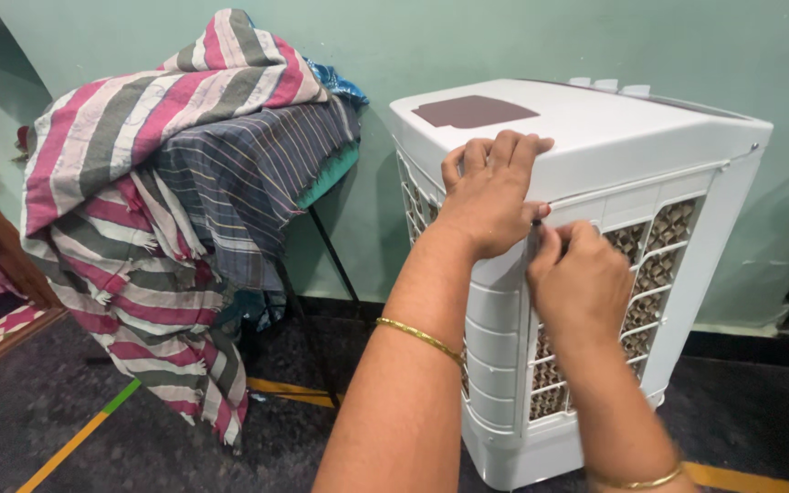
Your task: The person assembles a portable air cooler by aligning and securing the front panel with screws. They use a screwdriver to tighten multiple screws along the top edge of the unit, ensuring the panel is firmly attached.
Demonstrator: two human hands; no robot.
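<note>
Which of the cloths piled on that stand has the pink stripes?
The top cloth, draped over the pile and hanging down its left side, has pink, grey and white stripes. The dark blue-grey cloth beneath it has only thin lines.

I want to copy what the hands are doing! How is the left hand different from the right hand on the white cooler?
The left hand lies over the top corner of the white plastic air cooler, its fingers curled onto the lid. The right hand sits lower, pressed against the side grille panel, its fingertips at the panel's upper edge. Both touch the cooler, and both arms wear a thin gold bangle.
</note>
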